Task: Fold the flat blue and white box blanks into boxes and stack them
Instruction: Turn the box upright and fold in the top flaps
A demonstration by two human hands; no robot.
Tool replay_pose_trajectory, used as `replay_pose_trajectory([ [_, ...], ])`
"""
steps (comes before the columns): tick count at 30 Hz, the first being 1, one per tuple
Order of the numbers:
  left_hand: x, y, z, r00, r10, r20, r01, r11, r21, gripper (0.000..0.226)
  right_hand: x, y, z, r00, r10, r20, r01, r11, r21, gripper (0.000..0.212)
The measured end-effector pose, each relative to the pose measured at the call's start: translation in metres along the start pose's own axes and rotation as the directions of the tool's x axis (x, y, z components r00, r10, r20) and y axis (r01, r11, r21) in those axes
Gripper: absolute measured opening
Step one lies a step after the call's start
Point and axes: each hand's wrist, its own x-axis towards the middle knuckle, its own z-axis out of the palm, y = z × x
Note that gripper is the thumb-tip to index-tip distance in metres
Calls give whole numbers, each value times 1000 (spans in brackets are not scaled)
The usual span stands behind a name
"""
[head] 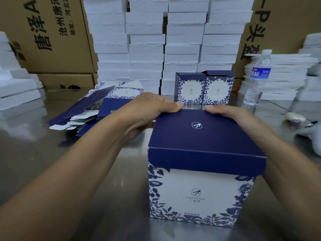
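Box (201, 171) is standing upright on the steel table (52, 153), lower centre-right of the frame, with its dark blue lid lying closed on top.

Left hand (152, 108) is gripping the lid's far left corner: thumb pressing flat on top, fingers going round behind, out of sight. Right hand (231, 115) is gripping the far right corner, thumb on top, fingers curling down the side.

Lid's front flap is hanging outside the front wall, not tucked in.

Pile of flat blanks (97, 105) is lying centre left, fanned out loosely. 2 finished boxes (205, 87) are standing side by side at upper centre, in front of the white foam stacks (147, 40). Water bottle (257, 79) is standing at right, near them.

Risks, as judged from here:
- The flap is probably going to crease or bow if it is pushed down while still outside the wall.
- Uneven thumb pressure is likely to skew the lid.
- The table is looking slick, so the box may slide forward under a push.
- A careless carry to the finished pair could knock the bottle.
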Motion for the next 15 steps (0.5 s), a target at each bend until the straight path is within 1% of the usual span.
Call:
replay_pose_trajectory([
  [2, -1, -5, -1, 1000, 0, -19, -1, 999, -46, 42, -4, 1, -1, 997, -62, -35, 63, 998, 23, 18],
  [3, -2, -8, -2, 999, -5, -33, 3, 997, -73, 40, -7, 1, -2, 993, -101, -58, 101, 995, 8, 17],
  [6, -5, -16, -7, 998, -8, -65, -3, 985, -174, 18, -12, 1, -2, 981, -176, -84, 174, 984, -29, 14],
  [8, -5, -18, -8, 996, 15, -83, -31, 980, -199, 17, -13, 1, -1, 981, -176, -84, 177, 984, -4, 14],
  [12, -4, -18, -6, 990, 50, -133, -74, 980, -184, 24, -15, 0, 0, 980, -173, -102, 176, 984, 19, 14],
  [13, -4, -19, -5, 989, 56, -136, -81, 978, -192, 25, -14, 0, 0, 976, -175, -128, 177, 984, 1, 18],
  [15, -4, -20, -5, 988, 64, -143, -93, 973, -210, 24, -11, 3, -1, 957, -203, -207, 193, 979, -67, 33],
])
